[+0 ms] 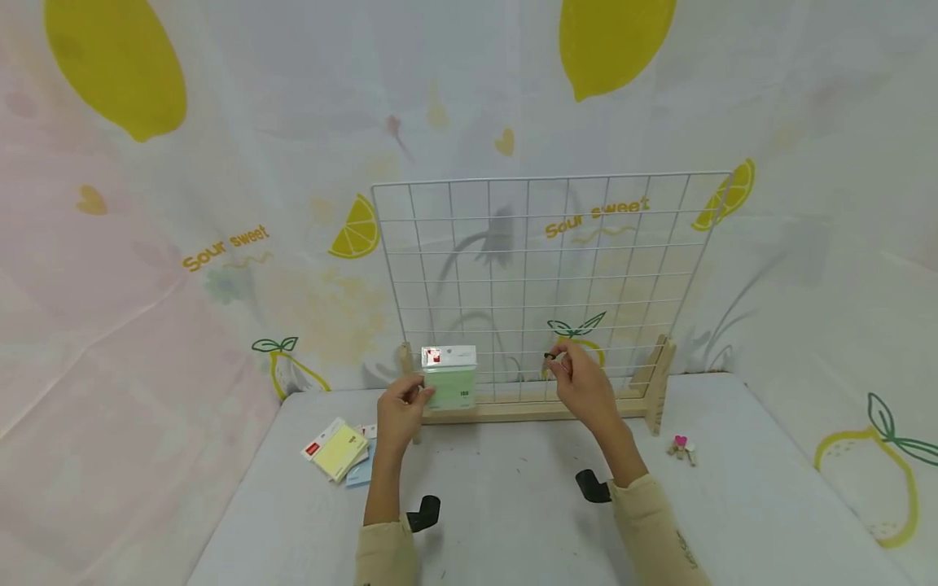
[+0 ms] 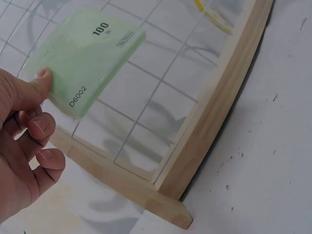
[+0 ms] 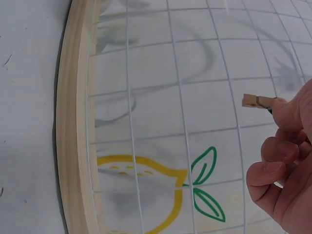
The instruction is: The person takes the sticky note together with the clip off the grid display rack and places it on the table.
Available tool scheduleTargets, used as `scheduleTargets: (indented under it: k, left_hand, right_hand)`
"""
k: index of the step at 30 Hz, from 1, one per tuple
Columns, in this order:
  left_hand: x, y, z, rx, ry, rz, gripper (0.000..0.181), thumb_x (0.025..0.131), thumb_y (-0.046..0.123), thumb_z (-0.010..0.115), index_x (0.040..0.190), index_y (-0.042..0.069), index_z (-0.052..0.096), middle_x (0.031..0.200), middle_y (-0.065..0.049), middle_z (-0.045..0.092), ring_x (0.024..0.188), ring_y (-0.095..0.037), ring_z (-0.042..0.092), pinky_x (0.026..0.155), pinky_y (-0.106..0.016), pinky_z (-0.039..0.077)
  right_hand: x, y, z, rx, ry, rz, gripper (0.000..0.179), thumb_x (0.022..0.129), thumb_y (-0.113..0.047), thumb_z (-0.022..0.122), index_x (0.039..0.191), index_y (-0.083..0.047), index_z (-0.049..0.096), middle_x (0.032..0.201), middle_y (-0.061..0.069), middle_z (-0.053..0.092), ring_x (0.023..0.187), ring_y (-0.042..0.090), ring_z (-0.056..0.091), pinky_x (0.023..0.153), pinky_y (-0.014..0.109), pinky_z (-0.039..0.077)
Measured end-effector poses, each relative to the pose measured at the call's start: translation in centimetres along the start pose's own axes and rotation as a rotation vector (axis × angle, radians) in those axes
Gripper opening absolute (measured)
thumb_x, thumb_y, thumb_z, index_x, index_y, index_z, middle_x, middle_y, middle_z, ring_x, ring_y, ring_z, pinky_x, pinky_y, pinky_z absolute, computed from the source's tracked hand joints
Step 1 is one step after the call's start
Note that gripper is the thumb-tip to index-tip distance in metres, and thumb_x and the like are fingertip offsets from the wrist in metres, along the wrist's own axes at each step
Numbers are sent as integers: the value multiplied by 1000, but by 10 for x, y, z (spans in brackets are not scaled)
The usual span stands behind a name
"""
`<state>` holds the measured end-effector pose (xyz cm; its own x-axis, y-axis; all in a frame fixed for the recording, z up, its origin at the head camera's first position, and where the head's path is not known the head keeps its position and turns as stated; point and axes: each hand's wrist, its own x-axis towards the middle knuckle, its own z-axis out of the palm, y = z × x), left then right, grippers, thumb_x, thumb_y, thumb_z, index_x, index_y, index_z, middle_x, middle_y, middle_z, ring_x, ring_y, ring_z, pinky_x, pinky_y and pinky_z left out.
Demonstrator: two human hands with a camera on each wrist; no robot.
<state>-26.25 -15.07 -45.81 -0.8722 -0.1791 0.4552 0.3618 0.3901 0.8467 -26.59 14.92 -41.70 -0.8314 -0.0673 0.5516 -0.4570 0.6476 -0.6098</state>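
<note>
Between thumb and fingers my left hand (image 1: 400, 415) pinches a green sticky note pack (image 1: 450, 382) by its left edge, upright before the white wire grid (image 1: 506, 277). In the left wrist view the pack (image 2: 87, 58) shows "100" and "D6002". My right hand (image 1: 584, 387) holds a small clothespin by one end, close to the grid's lower part. The right wrist view shows this wooden clothespin (image 3: 256, 101) with its other end pointing away from the fingers. Whether the clothespin touches the wires I cannot tell.
The grid stands in a wooden base (image 1: 513, 412). A yellow sticky note pack (image 1: 341, 452) overlaps a blue one (image 1: 361, 474) on the left of the white table (image 1: 506, 521). Several small clothespins (image 1: 681, 449), one with a pink heart, lie at right. A lemon-print cloth (image 1: 293, 163) hangs behind.
</note>
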Motion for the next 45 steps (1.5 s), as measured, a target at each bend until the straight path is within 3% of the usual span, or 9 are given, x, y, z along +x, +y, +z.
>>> scheduleTargets:
  k: [10,16,25,33,45]
  left_hand:
    - [-5,-14,-21,30,44,31,11,81,0,79,90,-2,73,69,-2,44,65,-13,40,58,-23,33]
    - [-8,-19,-36,34,72,3,13,81,-3,77,93,-2,73,70,-4,46,65,-13,40,56,-21,31]
    - [-14,-24,-59,62,108,-54,16,85,-3,74,101,-4,73,74,-6,50,68,-14,42,56,-20,32]
    - [-21,-28,-78,46,157,-15,13,82,-10,74,95,-9,71,72,-9,46,68,-12,40,57,-19,32]
    - [-27,-41,-102,174,241,-93,14,84,-9,72,98,-9,71,77,-12,51,71,-10,43,58,-13,34]
  right_hand:
    - [-12,21,-11,-22,-1,23,13,93,-7,67,104,-6,60,63,-4,37,49,9,31,45,27,26]
    - [-20,34,-19,-37,37,16,13,91,-5,68,101,-6,60,63,-3,37,51,9,31,45,28,27]
    - [-37,50,-28,-48,4,113,14,92,-4,67,103,-3,59,66,-1,38,54,14,35,47,28,29]
    - [-49,61,-39,-53,-13,187,14,94,-7,65,105,-4,59,68,-2,38,55,14,37,46,27,30]
    - [-62,78,-68,-130,26,230,15,94,-10,65,106,-4,60,68,0,38,55,12,35,47,29,29]
